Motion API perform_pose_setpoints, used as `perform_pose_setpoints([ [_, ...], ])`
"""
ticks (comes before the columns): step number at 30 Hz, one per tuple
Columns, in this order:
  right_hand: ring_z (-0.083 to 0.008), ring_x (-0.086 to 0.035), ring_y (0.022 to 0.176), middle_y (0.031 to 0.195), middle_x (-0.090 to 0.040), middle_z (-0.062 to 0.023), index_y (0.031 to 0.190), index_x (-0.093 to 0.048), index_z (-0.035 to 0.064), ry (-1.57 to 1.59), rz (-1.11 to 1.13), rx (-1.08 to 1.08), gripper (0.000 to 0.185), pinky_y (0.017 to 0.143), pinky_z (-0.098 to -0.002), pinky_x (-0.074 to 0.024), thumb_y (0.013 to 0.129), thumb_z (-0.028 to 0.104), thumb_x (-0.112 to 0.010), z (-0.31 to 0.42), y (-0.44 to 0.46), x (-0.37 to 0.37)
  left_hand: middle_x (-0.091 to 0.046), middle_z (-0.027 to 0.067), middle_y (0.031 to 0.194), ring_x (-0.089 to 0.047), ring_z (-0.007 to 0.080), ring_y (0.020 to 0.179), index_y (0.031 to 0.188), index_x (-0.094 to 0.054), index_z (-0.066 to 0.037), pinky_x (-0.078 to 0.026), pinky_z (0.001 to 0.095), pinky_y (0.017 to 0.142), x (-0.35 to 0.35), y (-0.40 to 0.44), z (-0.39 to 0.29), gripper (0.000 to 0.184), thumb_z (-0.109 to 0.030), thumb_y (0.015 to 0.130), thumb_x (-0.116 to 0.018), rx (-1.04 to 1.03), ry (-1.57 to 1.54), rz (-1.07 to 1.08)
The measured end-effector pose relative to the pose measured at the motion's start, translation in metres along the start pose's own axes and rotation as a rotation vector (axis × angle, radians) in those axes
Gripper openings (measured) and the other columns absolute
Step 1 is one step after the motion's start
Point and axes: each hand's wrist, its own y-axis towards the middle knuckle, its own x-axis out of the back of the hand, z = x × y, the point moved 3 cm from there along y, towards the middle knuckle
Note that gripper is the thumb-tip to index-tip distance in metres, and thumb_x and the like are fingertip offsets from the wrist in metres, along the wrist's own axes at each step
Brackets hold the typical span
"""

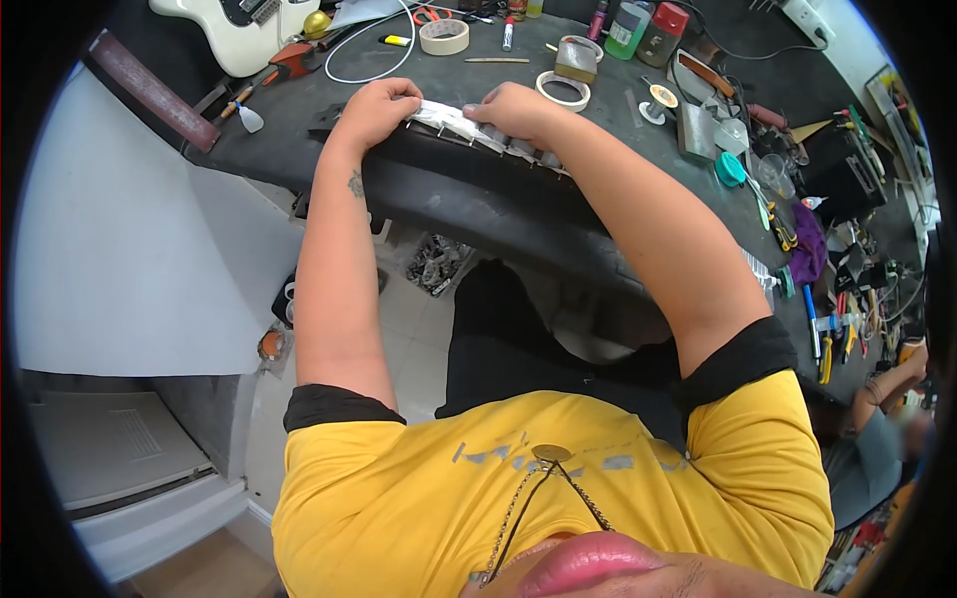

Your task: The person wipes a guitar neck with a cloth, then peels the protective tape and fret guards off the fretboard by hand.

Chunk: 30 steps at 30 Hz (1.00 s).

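Observation:
At the front edge of the bench lies a long, dark piece (414, 140) that looks like a guitar neck, with thin metal bars along its near side. A crumpled white strip (446, 119), perhaps tape or paper, covers part of its top. My left hand (376, 112) pinches the left end of that strip, fingers closed. Farther right, my right hand (513, 110) is closed with its thumb pressed on the strip; its other fingers are partly hidden. Greyish patches (520, 148) continue along the piece under my right wrist.
Behind my hands are a masking tape roll (444, 38), another tape ring (564, 92), a metal block (575, 60) and a marker (508, 35). A white guitar body (229, 30) lies back left. Tools and bottles crowd the right side, where another person's arm (892, 379) shows.

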Motion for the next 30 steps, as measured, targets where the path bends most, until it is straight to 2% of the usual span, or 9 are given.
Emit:
perform_pose_setpoints([
  [2,-0.0347,-0.078,0.098,0.102,-0.082,-0.021,0.121,-0.084,-0.0019,0.018,-0.107,0.095,0.056,0.091,-0.0487,-0.0594,0.103,0.051,-0.076,-0.005,0.003,-0.004,-0.069,0.0024,0.096,-0.062,0.0139,0.091,0.105,-0.081,-0.001,-0.049,0.0316,0.086,0.0,-0.002,-0.001,0.02,-0.019,0.099,-0.075,-0.107,-0.057,-0.024],
  [5,-0.0333,-0.079,0.096,0.097,-0.082,-0.0187,0.114,-0.085,-0.0014,-0.031,-0.204,0.098,0.053,0.089,-0.048,-0.0599,0.102,0.05,-0.076,-0.001,-0.004,-0.004,-0.071,0.0053,0.105,-0.066,0.018,0.1,0.111,-0.084,-0.003,-0.052,0.0349,0.093,0.007,-0.008,-0.004,0.022,-0.017,0.096,-0.079,-0.14,-0.082,-0.026],
  [8,-0.033,-0.079,0.095,0.096,-0.082,-0.018,0.106,-0.084,-0.002,0.218,-0.294,0.091,0.053,0.087,-0.0466,-0.0605,0.1,0.05,-0.077,-0.003,-0.002,0.006,-0.063,-0.0004,0.098,-0.059,0.0134,0.096,0.105,-0.084,0.0,-0.045,0.0296,0.093,0.012,-0.014,-0.005,0.016,-0.013,0.096,-0.079,-0.218,-0.099,-0.039],
  [12,-0.0332,-0.079,0.089,0.093,-0.082,-0.0186,0.102,-0.083,-0.0019,0.023,-0.174,0.178,0.057,0.085,-0.0448,-0.0615,0.092,0.054,-0.084,0.004,-0.018,0.002,-0.06,-0.0012,0.094,-0.056,0.0128,0.093,0.105,-0.087,0.0,-0.043,0.029,0.09,0.016,-0.019,-0.007,0.017,-0.011,0.094,-0.081,-0.216,-0.208,0.014],
  [16,-0.035,-0.079,0.091,0.094,-0.081,-0.0186,0.098,-0.082,0.0025,-0.03,-0.212,0.29,0.041,0.084,-0.0468,-0.0619,0.09,0.042,-0.087,0.008,-0.029,-0.003,-0.06,-0.0011,0.088,-0.057,0.0123,0.091,0.102,-0.087,0.001,-0.044,0.0297,0.087,0.022,-0.019,-0.009,0.017,-0.008,0.09,-0.08,-0.204,-0.27,0.095],
  [19,-0.037,-0.077,0.085,0.089,-0.079,-0.0178,0.093,-0.081,0.0038,-0.102,-0.42,0.629,0.03,0.081,-0.0472,-0.0612,0.088,0.033,-0.086,0.0,-0.025,-0.011,-0.06,-0.001,0.085,-0.057,0.0115,0.09,0.096,-0.086,0.003,-0.044,0.0301,0.084,0.026,-0.022,-0.008,0.014,-0.006,0.087,-0.079,-0.184,-0.337,0.183],
  [23,-0.0376,-0.076,0.083,0.087,-0.078,-0.0183,0.09,-0.081,0.003,-0.048,-0.347,0.634,0.028,0.081,-0.047,-0.0608,0.085,0.031,-0.084,0.001,-0.029,-0.006,-0.063,-0.0002,0.09,-0.059,0.0138,0.094,0.097,-0.085,0.0,-0.046,0.0295,0.089,0.025,-0.02,-0.006,0.014,-0.01,0.089,-0.081,-0.183,-0.402,0.244],
  [27,-0.0355,-0.078,0.086,0.09,-0.08,-0.0198,0.093,-0.083,0.004,0.027,-0.23,0.497,0.03,0.083,-0.0462,-0.0614,0.084,0.033,-0.083,0.002,-0.028,-0.004,-0.069,0.0064,0.101,-0.064,0.0248,0.105,0.117,-0.081,-0.007,-0.052,0.0377,0.104,-0.009,-0.04,-0.045,0.028,-0.024,0.095,-0.082,-0.295,0.048,-0.36],
  [30,-0.0341,-0.079,0.087,0.093,-0.081,-0.0197,0.102,-0.084,0.0051,-0.041,-0.265,0.461,0.035,0.085,-0.0453,-0.0623,0.085,0.036,-0.083,-0.007,-0.022,-0.004,-0.075,0.0096,0.11,-0.066,0.0287,0.11,0.114,-0.081,-0.005,-0.053,0.0419,0.104,-0.025,-0.06,-0.066,0.026,-0.023,0.095,-0.082,-0.483,0.202,-0.284],
])
